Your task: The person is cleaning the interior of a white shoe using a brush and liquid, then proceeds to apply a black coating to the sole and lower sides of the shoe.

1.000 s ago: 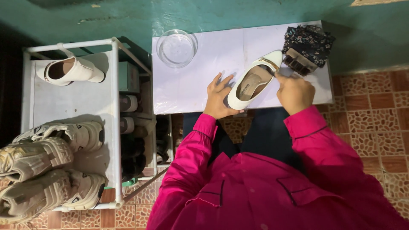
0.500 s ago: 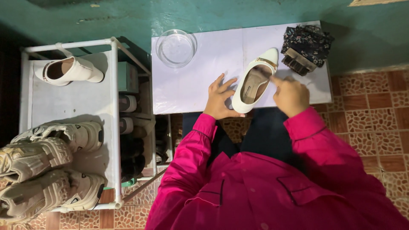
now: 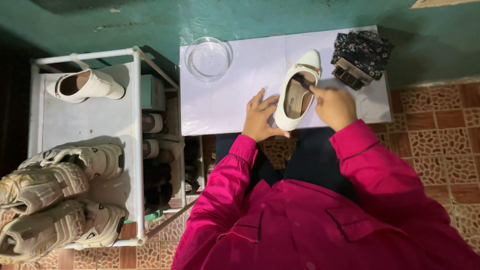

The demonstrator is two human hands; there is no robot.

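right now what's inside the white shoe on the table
A small dark brush held by the right hand reaches into the white flat shoe, over its tan insole. The toe interior is hidden.

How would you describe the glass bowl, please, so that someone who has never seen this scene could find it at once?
Start at the white table against the green wall. The bowl stands on its far left corner, beside the shoe rack, apart from the white shoe that the hands steady. It is the only round, see-through thing there, and it looks empty.
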